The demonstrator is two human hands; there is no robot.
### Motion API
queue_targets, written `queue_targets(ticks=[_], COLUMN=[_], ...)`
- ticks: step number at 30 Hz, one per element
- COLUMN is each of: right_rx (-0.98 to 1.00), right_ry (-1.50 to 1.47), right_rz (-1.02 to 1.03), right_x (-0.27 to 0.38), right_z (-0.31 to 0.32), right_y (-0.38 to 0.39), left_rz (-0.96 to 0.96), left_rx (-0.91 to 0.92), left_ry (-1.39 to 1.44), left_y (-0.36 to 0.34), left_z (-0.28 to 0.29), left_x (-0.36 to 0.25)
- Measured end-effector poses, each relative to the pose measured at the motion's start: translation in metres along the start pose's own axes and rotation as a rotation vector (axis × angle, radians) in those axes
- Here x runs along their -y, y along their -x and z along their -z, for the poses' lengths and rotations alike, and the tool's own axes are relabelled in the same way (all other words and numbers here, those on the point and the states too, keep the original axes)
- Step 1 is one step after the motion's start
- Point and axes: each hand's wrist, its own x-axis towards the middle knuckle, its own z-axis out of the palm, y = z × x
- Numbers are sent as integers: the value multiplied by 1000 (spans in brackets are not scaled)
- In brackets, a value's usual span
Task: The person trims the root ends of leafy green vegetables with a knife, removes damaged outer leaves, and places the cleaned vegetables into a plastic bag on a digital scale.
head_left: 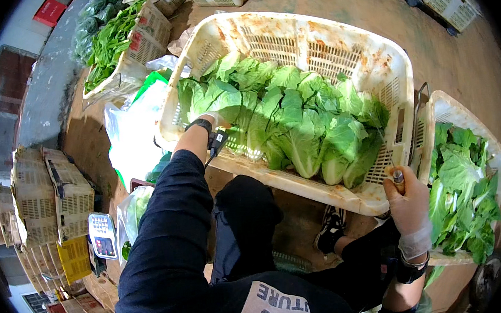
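A large off-white plastic crate [348, 199] stands before me, holding several heads of leafy green lettuce-like vegetables [298, 126] laid in rows. My left hand [219, 121] reaches over its near left side and touches the leaves; its fingers are mostly hidden among them. A dark band with a small black device is on that wrist. Outside the near right corner, my right hand [412, 211], in a thin clear glove, is closed round the wooden handle of a knife [400, 183]. The handle's butt points at me, and its blade barely shows.
A second crate of leafy greens [461, 181] stands close on the right. White plastic bags [137, 133] and a weighing scale [102, 236] are on the left. Another crate of greens [141, 44] is at the far left, with stacked crates [36, 197] below it. My knees are under the large crate's near edge.
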Motion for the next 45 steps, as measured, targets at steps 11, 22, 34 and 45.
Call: queue_targets(ticks=[11, 22, 34, 45], right_rx=[-52, 72, -245, -232], right_ry=[3, -464, -1123, -976], right_rz=[32, -2, -63, -94], right_x=[0, 9, -2, -54], right_z=[4, -25, 29, 87], right_y=[2, -4, -1, 23], left_rz=[66, -1220, -1255, -1316], left_rx=[-142, 528, 839, -926], left_ry=[40, 1405, 792, -5], left_y=[28, 121, 218, 343], left_z=[30, 66, 6, -8], left_x=[6, -67, -236, -345])
